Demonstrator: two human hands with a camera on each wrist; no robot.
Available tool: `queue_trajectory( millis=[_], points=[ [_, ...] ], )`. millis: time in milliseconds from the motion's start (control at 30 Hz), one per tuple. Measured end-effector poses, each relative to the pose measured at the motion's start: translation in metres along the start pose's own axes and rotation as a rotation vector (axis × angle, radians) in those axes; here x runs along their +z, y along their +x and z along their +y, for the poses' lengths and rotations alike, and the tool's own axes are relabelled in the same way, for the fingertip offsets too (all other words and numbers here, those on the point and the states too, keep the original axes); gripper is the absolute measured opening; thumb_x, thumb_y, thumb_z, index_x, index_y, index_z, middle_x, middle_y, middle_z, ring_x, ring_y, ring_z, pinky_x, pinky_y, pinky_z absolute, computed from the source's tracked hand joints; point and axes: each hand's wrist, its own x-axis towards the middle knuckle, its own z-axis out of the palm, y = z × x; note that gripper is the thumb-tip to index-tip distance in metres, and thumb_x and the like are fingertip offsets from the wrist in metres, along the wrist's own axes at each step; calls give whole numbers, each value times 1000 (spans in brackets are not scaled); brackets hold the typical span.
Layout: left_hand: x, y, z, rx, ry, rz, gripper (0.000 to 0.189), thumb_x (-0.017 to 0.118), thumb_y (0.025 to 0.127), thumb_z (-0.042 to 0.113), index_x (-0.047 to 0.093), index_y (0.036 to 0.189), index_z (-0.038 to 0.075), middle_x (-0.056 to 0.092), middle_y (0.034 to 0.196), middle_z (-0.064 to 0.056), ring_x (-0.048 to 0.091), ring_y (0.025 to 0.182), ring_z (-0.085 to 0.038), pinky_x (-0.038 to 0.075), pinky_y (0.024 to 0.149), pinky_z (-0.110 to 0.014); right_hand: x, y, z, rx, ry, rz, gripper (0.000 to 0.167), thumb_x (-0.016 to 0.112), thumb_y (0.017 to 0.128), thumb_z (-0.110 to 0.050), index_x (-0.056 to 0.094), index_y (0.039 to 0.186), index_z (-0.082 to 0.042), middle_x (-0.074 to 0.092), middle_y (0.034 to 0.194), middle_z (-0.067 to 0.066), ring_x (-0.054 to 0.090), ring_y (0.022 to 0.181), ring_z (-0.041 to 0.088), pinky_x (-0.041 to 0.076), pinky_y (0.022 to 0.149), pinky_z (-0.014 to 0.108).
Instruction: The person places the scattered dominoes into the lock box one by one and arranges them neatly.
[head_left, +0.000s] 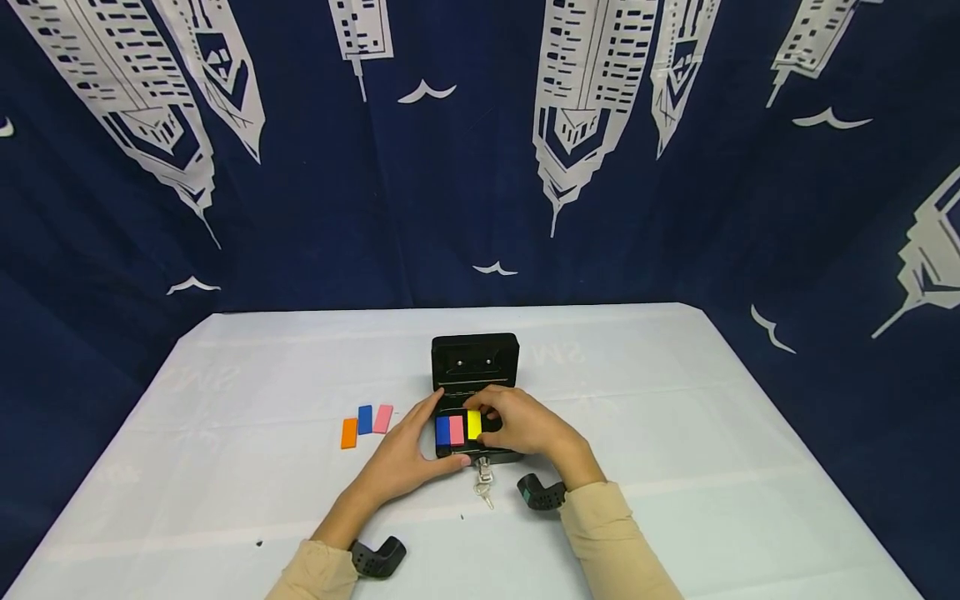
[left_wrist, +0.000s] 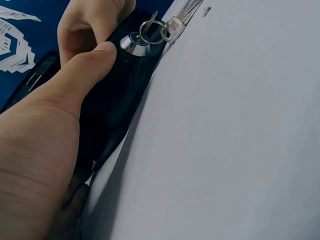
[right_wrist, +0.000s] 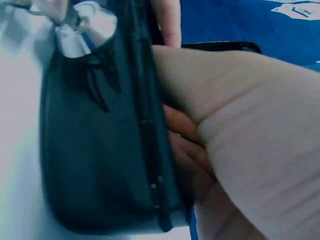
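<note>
Inside the open box (right_wrist: 105,165), toward its middle, the yellow block (head_left: 474,426) is pinched by the right hand (head_left: 525,421), index finger at its far end and thumb at its near end. It looks light, stiff and smooth, maybe foam or plastic, so a light pinch should do; the two ends seem the best hold, since a neighbour crowds one long side. Whether it touches the box floor cannot be told. The left hand (head_left: 405,458) lies along the box's left side, fingers straight and spread, thumb pressed to the front edge, which should keep the box from sliding. A blue block (head_left: 442,430) and a pink block (head_left: 457,430) sit together at the left of the box, the pink one just beside the yellow with a narrow gap. Behind them the lid (head_left: 475,350) stands raised and limits reach from the far side. At the front, keys (left_wrist: 172,29) hang by a ring from the lock (left_wrist: 134,44), near enough to snag a wrist. Well to the left on the table (head_left: 225,500) lie an orange block (head_left: 349,433), a second blue one (head_left: 365,419) and a second pink one (head_left: 383,418).
</note>
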Motion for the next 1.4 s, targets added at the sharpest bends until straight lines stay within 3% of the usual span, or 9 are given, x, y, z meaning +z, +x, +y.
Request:
queue_trajectory(
  millis=[833, 1400],
  points=[
    [-2, 2, 2, 14, -1, -6, 110, 82, 76, 66, 29, 164, 27, 33, 168, -5, 38, 151, -32, 39, 116, -60, 4, 2, -2, 10, -73, -7, 43, 83, 86, -10, 71, 128, -7, 73, 124, 7, 68, 109, 23, 57, 97, 42],
    [-4, 0, 3, -4, -17, -11, 110, 83, 76, 64, 29, 164, 26, 32, 168, -6, 38, 151, -33, 38, 117, -61, 5, 3, -2, 25, -32, -15, 46, 81, 88, -15, 69, 132, -8, 71, 128, 6, 67, 109, 22, 56, 98, 41]
  ],
)
